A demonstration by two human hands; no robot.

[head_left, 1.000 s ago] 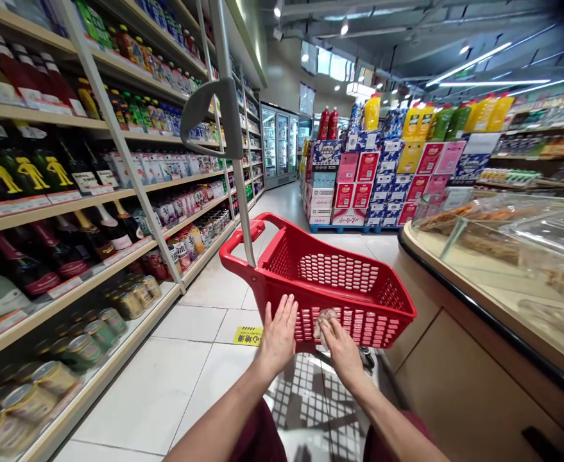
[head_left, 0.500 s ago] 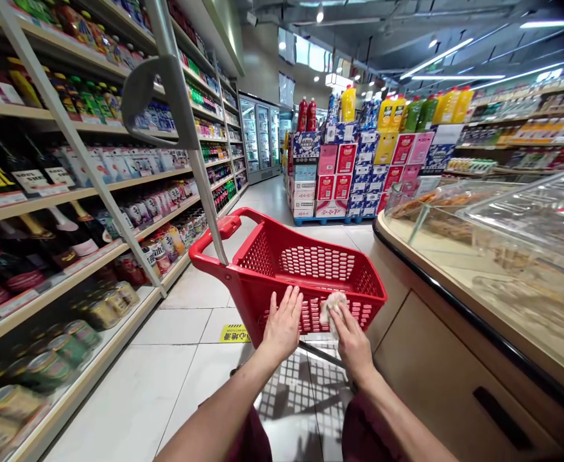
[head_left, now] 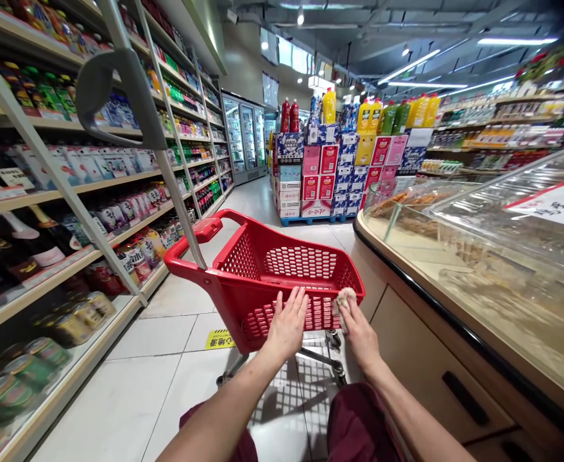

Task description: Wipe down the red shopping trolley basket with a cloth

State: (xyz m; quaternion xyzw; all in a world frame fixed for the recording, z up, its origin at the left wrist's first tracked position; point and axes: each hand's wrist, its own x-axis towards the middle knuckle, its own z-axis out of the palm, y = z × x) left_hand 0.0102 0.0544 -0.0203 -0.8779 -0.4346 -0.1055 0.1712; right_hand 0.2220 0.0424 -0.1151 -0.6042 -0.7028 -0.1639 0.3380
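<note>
A red plastic shopping cart (head_left: 233, 301) with perforated walls stands sideways in front of me. A grey pole with a loop handle (head_left: 154, 115) rises from its handle end on the left. My left hand (head_left: 286, 324) lies flat against the near side wall, fingers stretched out and holding nothing. Near the right end of that same wall, my right hand (head_left: 358, 333) presses a whitish cloth (head_left: 346, 299) to the cart just below its rim. The cart's wheels show partly beneath the basket.
Shelves of bottles and cans (head_left: 94, 179) line the left side. A glass-topped display counter (head_left: 421, 263) stands close on the right. Stacked drink cartons (head_left: 327, 170) on a blue pallet are ahead. A yellow floor sticker (head_left: 220, 339) lies on the white tiles.
My right hand has slid the cloth rightward along the cart's side to its right end. My left hand stays flat on the wall. The view has shifted slightly right.
</note>
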